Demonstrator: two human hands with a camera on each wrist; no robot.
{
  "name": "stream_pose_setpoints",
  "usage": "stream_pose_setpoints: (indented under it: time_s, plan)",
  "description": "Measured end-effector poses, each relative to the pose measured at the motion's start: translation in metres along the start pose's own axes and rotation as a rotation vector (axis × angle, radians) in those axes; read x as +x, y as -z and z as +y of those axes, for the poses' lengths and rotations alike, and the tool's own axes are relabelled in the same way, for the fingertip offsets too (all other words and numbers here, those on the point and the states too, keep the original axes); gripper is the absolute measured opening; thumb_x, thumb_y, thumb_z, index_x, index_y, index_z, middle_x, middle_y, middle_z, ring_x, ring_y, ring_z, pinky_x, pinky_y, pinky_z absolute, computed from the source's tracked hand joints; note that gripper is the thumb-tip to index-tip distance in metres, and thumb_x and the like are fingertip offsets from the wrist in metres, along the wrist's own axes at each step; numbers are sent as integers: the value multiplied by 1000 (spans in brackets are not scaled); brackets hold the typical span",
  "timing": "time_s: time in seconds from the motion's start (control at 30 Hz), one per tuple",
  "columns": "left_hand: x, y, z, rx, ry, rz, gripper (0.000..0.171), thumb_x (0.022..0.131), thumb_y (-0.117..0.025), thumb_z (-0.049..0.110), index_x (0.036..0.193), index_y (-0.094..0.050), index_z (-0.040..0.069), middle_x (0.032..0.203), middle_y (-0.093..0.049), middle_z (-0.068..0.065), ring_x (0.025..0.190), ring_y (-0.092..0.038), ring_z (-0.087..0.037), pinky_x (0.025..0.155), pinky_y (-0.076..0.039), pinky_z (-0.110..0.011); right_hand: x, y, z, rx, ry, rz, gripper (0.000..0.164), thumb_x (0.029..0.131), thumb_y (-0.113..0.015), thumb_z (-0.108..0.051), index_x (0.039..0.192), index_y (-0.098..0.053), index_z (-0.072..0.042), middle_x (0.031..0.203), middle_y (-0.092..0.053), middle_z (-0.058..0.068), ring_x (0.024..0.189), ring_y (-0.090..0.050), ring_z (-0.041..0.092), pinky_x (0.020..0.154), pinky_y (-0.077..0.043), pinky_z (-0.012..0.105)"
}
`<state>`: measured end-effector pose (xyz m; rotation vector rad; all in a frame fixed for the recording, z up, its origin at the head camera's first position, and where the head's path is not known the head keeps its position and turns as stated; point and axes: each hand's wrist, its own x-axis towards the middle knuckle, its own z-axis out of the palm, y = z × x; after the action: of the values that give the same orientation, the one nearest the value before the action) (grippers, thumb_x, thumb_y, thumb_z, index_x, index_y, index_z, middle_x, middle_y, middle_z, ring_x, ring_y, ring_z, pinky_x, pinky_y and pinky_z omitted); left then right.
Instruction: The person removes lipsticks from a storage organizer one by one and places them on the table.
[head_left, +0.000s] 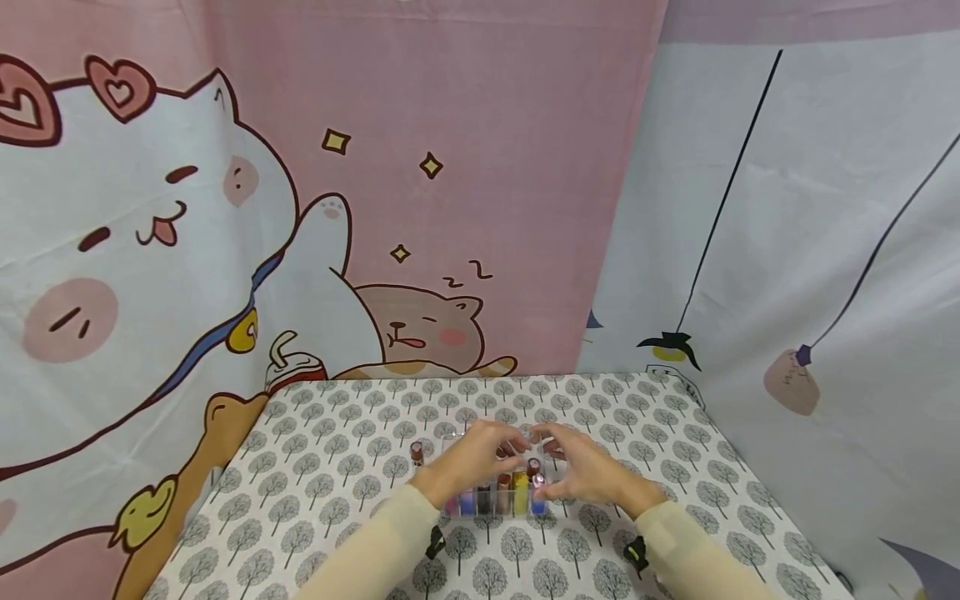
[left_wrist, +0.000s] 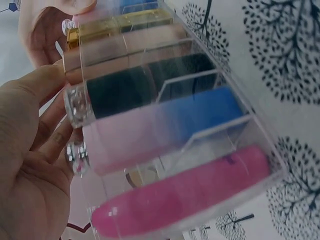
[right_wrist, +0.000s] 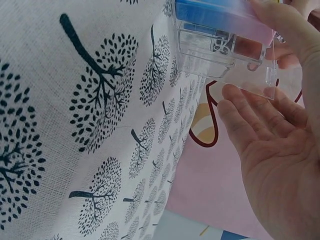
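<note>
A clear plastic lipstick organizer (head_left: 491, 511) stands on the table, holding a row of lipstick tubes. In the left wrist view the row includes a magenta tube (left_wrist: 190, 192), a pink-and-blue tube (left_wrist: 150, 132), a dark tube (left_wrist: 122, 92), a tan tube (left_wrist: 112, 54) and a gold tube (left_wrist: 122, 24). My left hand (head_left: 480, 454) arches over the organizer, its thumb by the tan tube's top and other fingers behind. At the right end, my right hand (head_left: 585, 467) has its thumb against another pink-and-blue tube (right_wrist: 220, 15). Its other fingers extend loosely behind the clear back panel.
A separate brown-capped tube (head_left: 417, 452) stands on the table left of the organizer. Behind the row, a dark-red-capped tube (head_left: 533, 467) shows between the hands. A tree-print cloth (head_left: 360, 550) covers the table, with a cartoon curtain (head_left: 480, 167) behind it.
</note>
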<state>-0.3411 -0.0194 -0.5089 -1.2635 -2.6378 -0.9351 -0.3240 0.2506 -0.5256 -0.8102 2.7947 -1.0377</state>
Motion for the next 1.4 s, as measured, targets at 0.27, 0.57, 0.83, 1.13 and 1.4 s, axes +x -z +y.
stream_pose_setpoints:
  time_s: [0.27,0.57,0.83,1.13,1.4]
  plan:
    - [4,-7,0,6,14,0,25,108,-86,17,131,-85,10,123,-90,-6,100,-82,-1,92,-69,-15,2,1,-1,19,19,-5,114,80,-107,-49,172,-50,-12,172,-61,16,144,-72,42,119,-65,64]
    - [5,-13,-3,-22,44,-3,24,106,-85,13,130,-86,9,119,-90,-7,86,-78,4,90,-65,-8,1,0,0,-2,21,-5,116,79,-108,-48,172,-50,-12,170,-62,17,141,-73,41,117,-66,65]
    - [7,-16,0,-55,63,-25,25,105,-85,11,130,-86,7,107,-91,-5,54,-63,5,65,-62,-8,1,0,0,4,6,-7,116,79,-107,-50,172,-50,-13,170,-63,14,142,-73,37,118,-66,61]
    - [7,-17,4,-55,96,-32,26,105,-86,12,130,-87,9,108,-91,-3,53,-62,5,60,-61,-10,1,-1,1,7,-3,-11,116,78,-107,-52,171,-51,-15,170,-63,12,143,-73,35,119,-66,59]
    - [8,-18,4,14,78,-14,25,105,-87,14,130,-88,13,113,-91,-1,53,-58,8,60,-59,-7,2,1,1,18,15,-13,117,79,-108,-49,172,-50,-11,169,-64,17,142,-73,36,119,-66,62]
